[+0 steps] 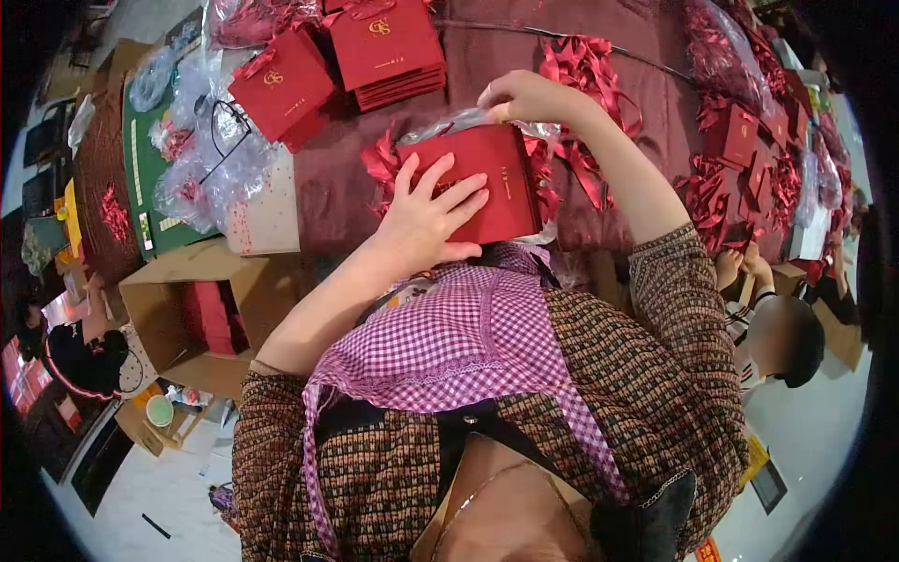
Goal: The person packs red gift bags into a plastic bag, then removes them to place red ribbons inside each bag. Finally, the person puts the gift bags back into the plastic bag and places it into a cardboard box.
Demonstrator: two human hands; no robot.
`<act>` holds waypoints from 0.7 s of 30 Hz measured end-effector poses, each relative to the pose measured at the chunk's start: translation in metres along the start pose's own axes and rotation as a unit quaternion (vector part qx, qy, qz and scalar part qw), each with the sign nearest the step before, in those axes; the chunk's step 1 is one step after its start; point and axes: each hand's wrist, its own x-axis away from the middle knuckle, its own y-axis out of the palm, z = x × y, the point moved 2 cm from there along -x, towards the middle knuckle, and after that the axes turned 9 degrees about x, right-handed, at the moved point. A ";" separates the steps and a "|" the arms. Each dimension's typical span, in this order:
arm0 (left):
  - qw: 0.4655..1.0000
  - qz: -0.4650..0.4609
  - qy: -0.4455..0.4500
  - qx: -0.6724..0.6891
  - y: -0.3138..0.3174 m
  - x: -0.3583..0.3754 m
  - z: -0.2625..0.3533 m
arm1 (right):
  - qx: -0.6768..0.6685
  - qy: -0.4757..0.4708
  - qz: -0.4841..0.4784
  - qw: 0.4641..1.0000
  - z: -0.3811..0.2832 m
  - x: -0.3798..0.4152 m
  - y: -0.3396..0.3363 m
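Observation:
A stack of red paper gift bags (507,187) with small gold print lies in front of me at the table's near edge. My left hand (433,208) rests flat on top, fingers spread. Beyond the stack's far edge, my right hand (523,99) is bent down with its fingers closed on clear plastic wrap (459,122). Part of the wrap runs under the stack, and the right fingertips are partly hidden. Red ribbon (379,169) sticks out on both sides of the stack.
More stacked red bags (389,47) stand at the back left. Loose red ribbons (585,80) lie at the back right. Crumpled plastic (201,169) covers a green mat (140,187). An open cardboard box (187,309) is at lower left. Another person (773,337) sits at right.

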 end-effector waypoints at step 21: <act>1.000 0.010 0.013 -0.027 0.006 -0.009 -0.002 | -0.094 0.014 0.079 0.992 -0.019 0.033 -0.040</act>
